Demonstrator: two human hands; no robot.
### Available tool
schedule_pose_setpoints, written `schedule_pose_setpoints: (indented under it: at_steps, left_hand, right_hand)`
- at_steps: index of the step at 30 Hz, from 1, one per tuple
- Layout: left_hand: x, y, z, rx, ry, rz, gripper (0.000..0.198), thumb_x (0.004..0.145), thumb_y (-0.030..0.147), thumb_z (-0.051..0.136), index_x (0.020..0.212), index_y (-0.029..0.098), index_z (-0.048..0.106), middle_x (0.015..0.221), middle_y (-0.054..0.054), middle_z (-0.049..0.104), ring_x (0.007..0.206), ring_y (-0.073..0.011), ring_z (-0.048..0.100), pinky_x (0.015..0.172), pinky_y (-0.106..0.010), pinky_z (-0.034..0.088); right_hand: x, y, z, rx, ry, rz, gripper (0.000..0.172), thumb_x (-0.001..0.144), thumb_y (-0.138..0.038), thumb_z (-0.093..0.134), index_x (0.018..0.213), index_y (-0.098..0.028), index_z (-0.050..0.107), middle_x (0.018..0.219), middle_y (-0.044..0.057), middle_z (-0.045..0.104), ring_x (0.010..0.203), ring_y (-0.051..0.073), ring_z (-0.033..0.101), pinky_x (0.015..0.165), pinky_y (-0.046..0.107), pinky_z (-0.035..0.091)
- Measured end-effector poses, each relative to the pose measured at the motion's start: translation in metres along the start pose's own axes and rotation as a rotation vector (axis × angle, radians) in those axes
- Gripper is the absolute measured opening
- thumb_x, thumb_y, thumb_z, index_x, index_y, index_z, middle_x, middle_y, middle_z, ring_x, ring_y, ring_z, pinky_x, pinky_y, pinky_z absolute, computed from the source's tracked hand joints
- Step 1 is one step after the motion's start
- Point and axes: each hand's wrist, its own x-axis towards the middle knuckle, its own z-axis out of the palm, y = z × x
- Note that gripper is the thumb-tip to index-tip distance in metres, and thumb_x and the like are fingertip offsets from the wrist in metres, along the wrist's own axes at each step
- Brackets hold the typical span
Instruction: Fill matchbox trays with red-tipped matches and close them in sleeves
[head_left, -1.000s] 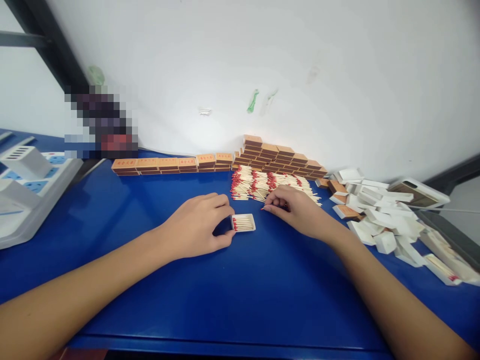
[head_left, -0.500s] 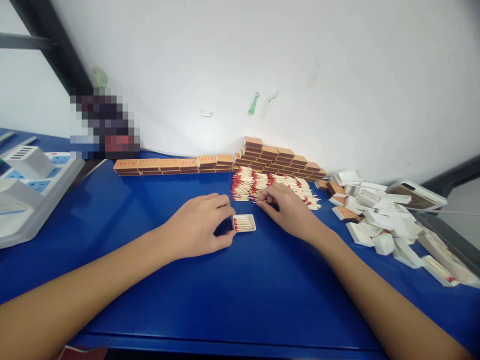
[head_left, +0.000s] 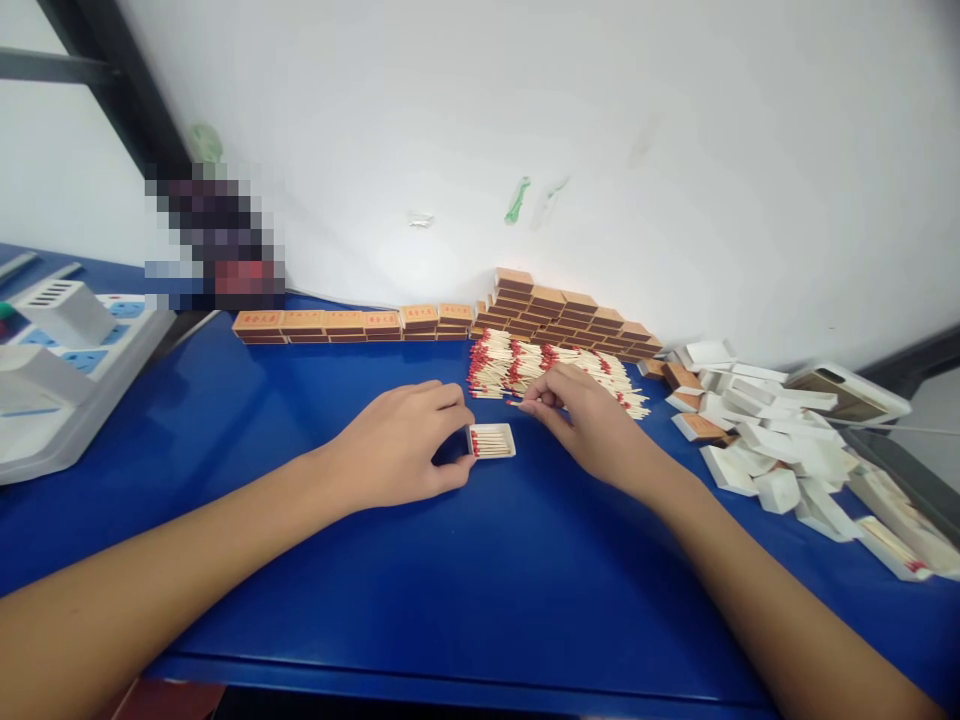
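Note:
My left hand (head_left: 412,440) grips the left end of a small white matchbox tray (head_left: 511,441) between thumb and fingers. Several red-headed matches (head_left: 491,443) lie side by side in the tray, heads to the left. Just right of it and slightly farther back, my right hand (head_left: 574,410) pinches a match (head_left: 514,403) whose red head points left past the fingertips. Directly behind that hand spreads a pile of loose matches (head_left: 491,365), partly hidden by my fingers.
Closed matchboxes (head_left: 304,322) line the wall in a low row, rising to a stepped stack (head_left: 551,300) behind the pile. White empty trays (head_left: 795,440) lie heaped at right, by a phone (head_left: 847,390). A power strip (head_left: 127,345) sits at left on the blue table (head_left: 450,600).
My right hand has drawn slightly back from the match pile, and the match in its fingers now shows more clearly. The left hand still holds the tray. The view has shifted a little.

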Motion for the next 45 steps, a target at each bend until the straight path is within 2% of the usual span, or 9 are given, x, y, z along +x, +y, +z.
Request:
schedule_pose_setpoints:
  at_steps: [4,7,10,16,24,27,31,36,45]
  left_hand:
    - [0.000,0.000,0.000,0.000,-0.007,-0.010,0.023,0.096,0.034,0.067,0.108,0.017,0.076,0.107,-0.007,0.071,0.098,-0.0246,0.070,0.088,-0.039,0.056]
    - [0.000,0.000,0.001,0.009,-0.005,-0.009,0.020,0.095,0.033,0.067,0.102,0.017,0.075,0.104,-0.007,0.071,0.097,-0.0245,0.069,0.087,-0.039,0.055]
    - [0.000,0.000,0.001,0.010,-0.001,-0.007,0.020,0.096,0.033,0.067,0.102,0.016,0.075,0.103,-0.007,0.071,0.095,-0.0242,0.069,0.086,-0.039,0.055]
    - [0.000,-0.001,0.001,-0.002,0.008,0.011,0.024,0.097,0.034,0.066,0.109,0.016,0.078,0.104,-0.006,0.071,0.095,-0.0237,0.069,0.085,-0.039,0.055]
    - [0.000,0.001,0.001,-0.023,0.019,0.026,0.020,0.096,0.031,0.066,0.105,0.016,0.077,0.104,-0.006,0.071,0.096,-0.0232,0.069,0.087,-0.038,0.055]
    - [0.000,0.002,0.001,-0.019,0.012,0.025,0.021,0.096,0.032,0.066,0.106,0.017,0.077,0.105,-0.006,0.072,0.096,-0.0233,0.069,0.086,-0.038,0.055]
    - [0.000,0.001,0.001,-0.010,0.018,0.018,0.023,0.097,0.034,0.066,0.108,0.017,0.078,0.106,-0.007,0.072,0.096,-0.0236,0.069,0.085,-0.038,0.055]
    - [-0.001,0.000,0.001,-0.007,0.004,0.010,0.026,0.098,0.035,0.065,0.110,0.016,0.078,0.105,-0.007,0.071,0.096,-0.0245,0.070,0.086,-0.040,0.056]
    - [0.000,0.001,0.000,-0.005,0.001,0.012,0.025,0.097,0.033,0.066,0.111,0.017,0.078,0.106,-0.007,0.071,0.097,-0.0246,0.070,0.087,-0.040,0.056]
  right_hand:
    - [-0.003,-0.034,0.002,0.021,-0.050,-0.096,0.010,0.108,-0.024,0.058,0.099,-0.023,0.060,0.097,0.007,0.064,0.093,0.024,0.059,0.082,0.039,0.049]
    - [-0.004,-0.046,0.010,0.005,-0.089,-0.140,0.010,0.107,-0.020,0.058,0.098,-0.022,0.059,0.099,0.008,0.065,0.095,0.025,0.060,0.083,0.039,0.050]
    - [-0.005,-0.043,0.010,0.014,-0.103,-0.127,0.009,0.107,-0.019,0.058,0.098,-0.022,0.059,0.099,0.008,0.064,0.094,0.025,0.059,0.083,0.039,0.050]
    - [-0.005,-0.033,-0.005,0.058,-0.047,-0.064,0.007,0.105,-0.022,0.063,0.098,-0.023,0.064,0.094,0.006,0.063,0.090,0.023,0.059,0.079,0.036,0.048]
    - [-0.005,-0.044,0.007,0.105,-0.106,-0.128,0.006,0.103,-0.018,0.066,0.101,-0.022,0.070,0.095,0.006,0.063,0.093,0.022,0.060,0.082,0.035,0.049]
    - [-0.004,-0.034,0.001,0.071,-0.088,-0.098,0.007,0.103,-0.020,0.066,0.098,-0.022,0.070,0.093,0.005,0.063,0.091,0.022,0.060,0.079,0.035,0.048]
    - [-0.003,-0.004,-0.010,-0.050,0.000,-0.055,0.009,0.104,-0.023,0.063,0.097,-0.022,0.069,0.089,0.006,0.064,0.087,0.023,0.060,0.077,0.037,0.048]
    - [-0.002,0.028,-0.007,-0.143,0.002,-0.015,0.007,0.101,-0.024,0.064,0.096,-0.022,0.069,0.087,0.007,0.064,0.084,0.025,0.060,0.074,0.038,0.047]
    - [0.002,0.028,-0.001,-0.141,0.003,-0.038,0.006,0.102,-0.022,0.061,0.102,-0.022,0.067,0.092,0.009,0.067,0.090,0.027,0.062,0.077,0.040,0.049]
